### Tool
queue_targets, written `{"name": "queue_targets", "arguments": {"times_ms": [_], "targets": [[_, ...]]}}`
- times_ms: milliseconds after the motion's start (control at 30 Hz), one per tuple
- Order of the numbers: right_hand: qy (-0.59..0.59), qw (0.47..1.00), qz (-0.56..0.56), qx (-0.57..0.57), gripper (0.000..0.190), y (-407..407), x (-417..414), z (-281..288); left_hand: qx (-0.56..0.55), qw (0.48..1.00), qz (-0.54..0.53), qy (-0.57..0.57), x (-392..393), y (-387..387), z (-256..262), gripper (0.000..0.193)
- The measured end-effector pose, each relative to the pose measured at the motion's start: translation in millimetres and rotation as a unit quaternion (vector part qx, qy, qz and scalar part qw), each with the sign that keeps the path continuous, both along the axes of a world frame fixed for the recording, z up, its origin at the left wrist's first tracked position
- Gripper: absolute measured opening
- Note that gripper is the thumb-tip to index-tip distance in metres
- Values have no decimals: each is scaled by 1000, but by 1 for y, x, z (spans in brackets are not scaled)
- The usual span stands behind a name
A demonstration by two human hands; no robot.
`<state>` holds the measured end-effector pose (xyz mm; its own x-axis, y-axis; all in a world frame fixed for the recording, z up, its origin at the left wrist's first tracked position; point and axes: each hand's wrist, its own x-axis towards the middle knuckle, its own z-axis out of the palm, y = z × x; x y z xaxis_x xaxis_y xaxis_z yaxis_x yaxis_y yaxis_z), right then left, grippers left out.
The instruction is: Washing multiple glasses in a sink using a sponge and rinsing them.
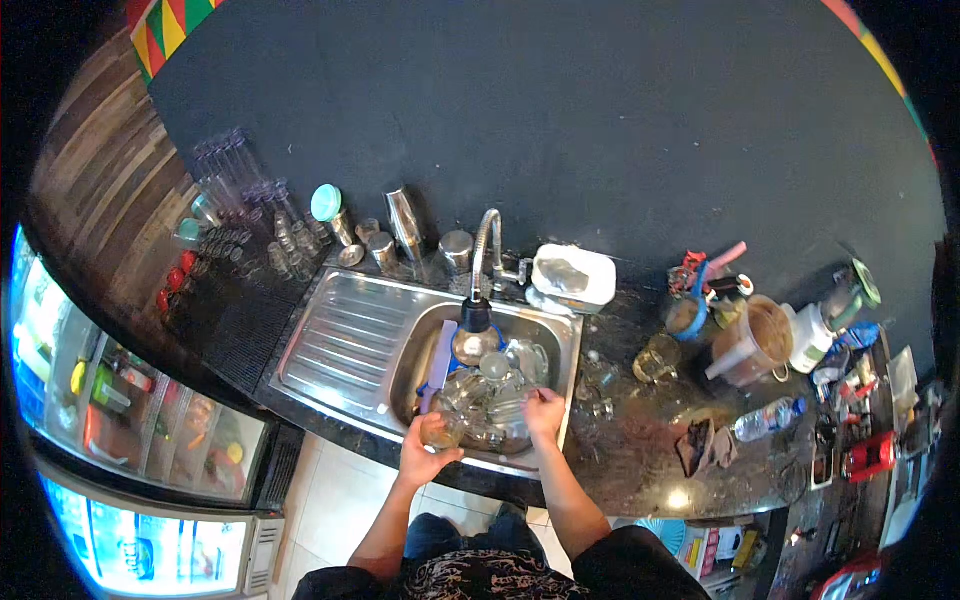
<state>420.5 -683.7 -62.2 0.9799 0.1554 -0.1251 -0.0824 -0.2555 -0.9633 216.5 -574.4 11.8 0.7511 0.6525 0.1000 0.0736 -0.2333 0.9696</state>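
A stainless steel sink (559,450) lies before me, its basin filled with several glasses (487,390). My left hand (427,454) holds a clear glass (442,431) over the basin's front left corner. At the right side of the basin, my right hand (545,412) has its fingers bent beside the glassware; whether it grips a piece cannot be told. A flexible-neck faucet (478,311) with a black head hangs over the glasses. Along the basin's left side lies a lavender plastic item (443,356), with something blue behind the glassware.
Left of the basin is the ribbed drainboard (341,345). Metal shakers (403,225) and a white tub (574,277) stand behind the sink. On the right counter are a glass mug (657,360), a plastic pitcher (754,341), a brown cloth (705,448) and a water bottle (770,418).
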Motion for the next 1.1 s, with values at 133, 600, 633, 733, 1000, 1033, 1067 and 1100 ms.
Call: {"name": "queue_targets", "arguments": {"times_ms": [133, 600, 633, 733, 1000, 1033, 1067, 1100], "targets": [[-71, 983, 46, -164, 15, 28, 18, 31, -14, 1000, 5, 26, 7, 26, -5, 67], [-297, 934, 123, -159, 60, 154, 170, 65, -56, 976, -207, -31, 81, 89, -21, 60], [-261, 939, 145, -169, 60, 155, 172, 68, -14, 979, -202, -25, 85, 95, -25, 60], [-304, 932, 145, -131, 55, 152, 149, 58, -11, 982, -188, -8, 79, 105, -9, 59], [-279, 698, 460, -472, 35, 117, 173, -1, -26, 978, -205, -41, 120, 95, -54, 66], [-180, 888, 356, -228, 36, 102, 162, -5, -47, 976, -210, -32, 129, 88, -57, 65], [-55, 973, 219, 51, 37, 101, 129, -10, -47, 977, -205, -25, 128, 89, -56, 65], [77, 974, 173, 125, 41, 111, 85, 21, -75, 979, -188, -35, 120, 98, -50, 66]]}}
